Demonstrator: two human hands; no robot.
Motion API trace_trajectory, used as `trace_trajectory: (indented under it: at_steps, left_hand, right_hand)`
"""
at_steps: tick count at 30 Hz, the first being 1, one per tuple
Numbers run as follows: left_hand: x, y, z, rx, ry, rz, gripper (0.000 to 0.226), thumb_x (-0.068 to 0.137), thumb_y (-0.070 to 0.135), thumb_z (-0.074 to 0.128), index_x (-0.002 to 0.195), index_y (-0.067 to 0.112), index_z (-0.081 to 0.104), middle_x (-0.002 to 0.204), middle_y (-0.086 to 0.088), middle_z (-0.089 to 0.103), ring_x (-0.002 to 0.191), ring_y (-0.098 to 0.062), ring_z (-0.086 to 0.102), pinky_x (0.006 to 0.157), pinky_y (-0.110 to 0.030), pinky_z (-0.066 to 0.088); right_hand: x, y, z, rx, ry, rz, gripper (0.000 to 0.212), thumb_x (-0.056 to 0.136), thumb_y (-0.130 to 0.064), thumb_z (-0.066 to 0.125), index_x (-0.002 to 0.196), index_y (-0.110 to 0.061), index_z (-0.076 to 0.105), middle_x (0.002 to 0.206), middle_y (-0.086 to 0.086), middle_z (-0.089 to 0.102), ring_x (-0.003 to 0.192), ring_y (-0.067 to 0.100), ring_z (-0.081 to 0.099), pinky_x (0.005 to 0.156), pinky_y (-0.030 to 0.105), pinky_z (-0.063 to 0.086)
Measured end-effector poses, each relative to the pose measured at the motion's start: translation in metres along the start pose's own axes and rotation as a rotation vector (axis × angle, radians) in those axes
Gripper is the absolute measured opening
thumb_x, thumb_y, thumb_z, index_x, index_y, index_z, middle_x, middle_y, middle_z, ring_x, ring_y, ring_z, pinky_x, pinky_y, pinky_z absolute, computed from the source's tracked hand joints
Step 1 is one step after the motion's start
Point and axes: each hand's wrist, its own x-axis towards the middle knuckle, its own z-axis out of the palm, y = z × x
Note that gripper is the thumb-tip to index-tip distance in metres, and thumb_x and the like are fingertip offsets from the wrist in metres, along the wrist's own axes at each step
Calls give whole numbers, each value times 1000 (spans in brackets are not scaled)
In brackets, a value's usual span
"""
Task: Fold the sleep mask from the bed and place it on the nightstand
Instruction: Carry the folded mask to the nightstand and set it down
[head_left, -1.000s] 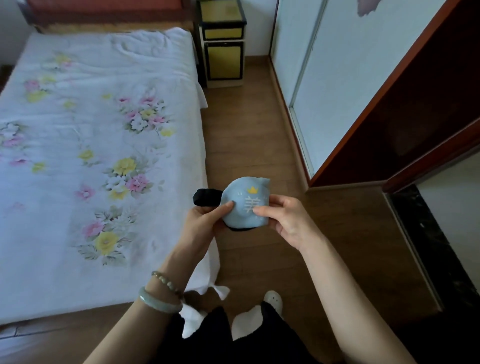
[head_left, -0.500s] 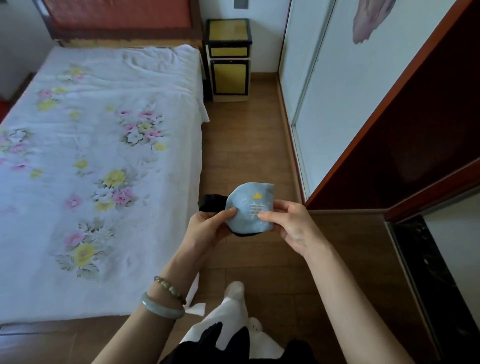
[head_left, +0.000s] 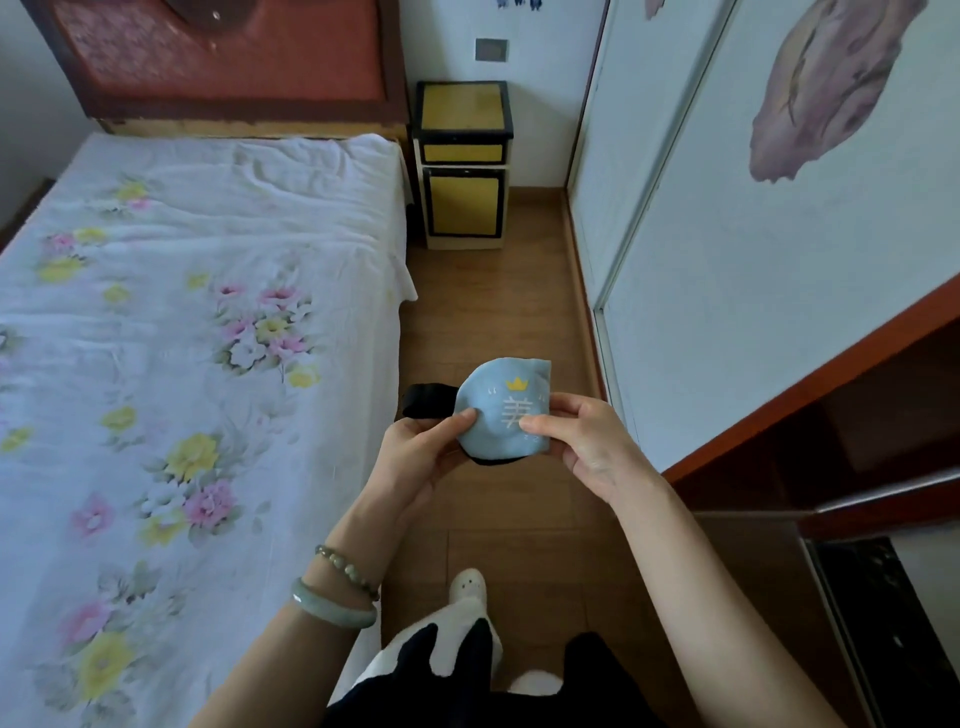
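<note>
Hands meet at six o'clock above the floor: left hand (head_left: 415, 457) and right hand (head_left: 587, 447) have fingers clamped on the folded pale-blue fabric sleep mask (head_left: 501, 410), keeping its fold closed; yellow black-trimmed nightstand (head_left: 464, 156) waits at twelve o'clock, well apart.

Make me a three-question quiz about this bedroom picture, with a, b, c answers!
1. Where is the nightstand?
a) on the bed
b) beside the head of the bed, far end of the floor
c) behind the wardrobe

2. What colour is the sleep mask front?
a) light blue
b) red
c) green

3. Who holds the mask?
a) nobody
b) left hand only
c) both hands

Answers: 1 b, it stands against the wall next to the headboard. 2 a, blue with a yellow crown. 3 c, the right hand pinches it too.
</note>
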Motion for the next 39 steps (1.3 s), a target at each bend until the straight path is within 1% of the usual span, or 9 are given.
trace_trajectory:
  at_steps: [5,8,12,18,21,29,33,37,39]
  left_hand:
    - [76,50,17,23,-20,43,7,76,10,72,81,6,75,89,-12,77,84,-22,74,64,-26,57]
    - [122,71,24,5,-16,48,8,71,11,75,77,8,77,87,-11,77,83,-21,74,64,-26,57]
    - [191,96,34,14,1,54,8,78,8,71,74,10,78,86,-9,77,83,-20,74,63,-25,57]
    - [308,144,67,14,19,77,8,81,6,69,88,6,72,88,-9,77,84,-21,74,63,-25,57]
    - [362,170,88,30,36,92,13,78,8,70,91,6,71,89,-8,77,86,-21,74,64,-25,57]
    - [480,227,119,-42,109,92,30,74,10,72,102,0,67,96,-12,75,90,-22,72,69,-29,59]
    - [538,252,122,-63,115,76,20,80,7,68,100,2,68,95,-11,75,89,-22,72,74,-32,60]
    - [601,281,117,-67,109,67,10,83,4,66,93,5,70,87,-6,77,81,-17,74,67,-26,59]
    - [634,299,113,-64,96,67,8,83,4,66,91,5,70,87,-7,77,81,-17,74,69,-27,59]
  right_hand:
    - [77,-51,2,2,-10,-25,35,66,1,77,99,-2,67,91,11,76,88,24,72,69,27,57]
    - [126,-74,1,-7,-16,-19,38,65,-1,78,101,-3,67,94,11,75,90,25,71,73,30,58]
    - [196,-103,-1,-9,-29,-2,39,66,0,78,102,-3,66,95,11,75,90,25,71,74,31,58]
    - [317,-167,-18,-29,-67,0,40,65,-1,79,103,-3,65,97,11,75,91,25,71,72,31,58]
    - [377,-203,-28,-59,-89,19,41,65,-2,79,104,-3,65,100,13,73,93,26,71,75,33,58]
    - [502,-280,-28,-30,-162,53,38,65,3,77,101,1,64,89,11,76,86,26,72,66,28,57]
    - [559,-305,-20,-35,-168,48,35,66,4,75,99,0,65,84,6,76,82,23,72,64,27,58]
    - [622,-329,-9,-37,-172,41,35,66,2,76,99,-2,65,86,6,76,85,23,72,64,27,57]
    - [655,-342,0,-42,-171,36,34,66,2,76,98,-4,66,88,7,76,86,23,72,64,27,57]
